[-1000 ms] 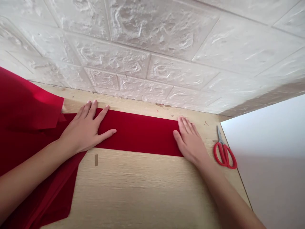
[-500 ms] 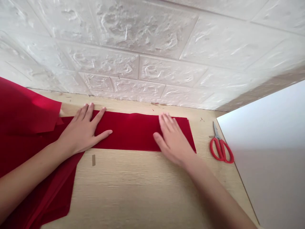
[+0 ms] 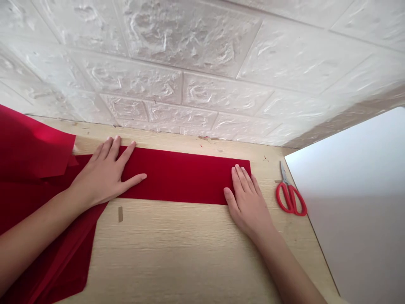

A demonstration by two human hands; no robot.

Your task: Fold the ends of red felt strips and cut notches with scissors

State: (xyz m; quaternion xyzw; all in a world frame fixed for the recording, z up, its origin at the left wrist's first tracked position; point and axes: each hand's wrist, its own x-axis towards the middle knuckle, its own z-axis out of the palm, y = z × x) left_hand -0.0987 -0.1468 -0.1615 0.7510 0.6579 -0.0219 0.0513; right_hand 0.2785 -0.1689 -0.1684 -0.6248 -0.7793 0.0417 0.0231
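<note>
A dark red piece of fabric lies as a long flat strip across the wooden table, its layers folded on one another. My left hand presses flat on the strip's left part, fingers spread and thumb out to the right. At the strip's right end rests my right hand, palm down with its fingers stretched out over the fabric. To the left the red material widens into a larger loose piece that hangs toward me under my left forearm. A brighter red, smoother sheet stands raised at the far left.
Red-handled scissors lie to the right of the fabric, points away from me. Beside them stands a white panel. A white brick-patterned wall borders the table's back edge. A small brown strip sits on the table surface.
My right hand has slid right and a little toward me along the fabric, to its right end. The strip's far edge looks flatter. My left hand stays in place on the fabric.
</note>
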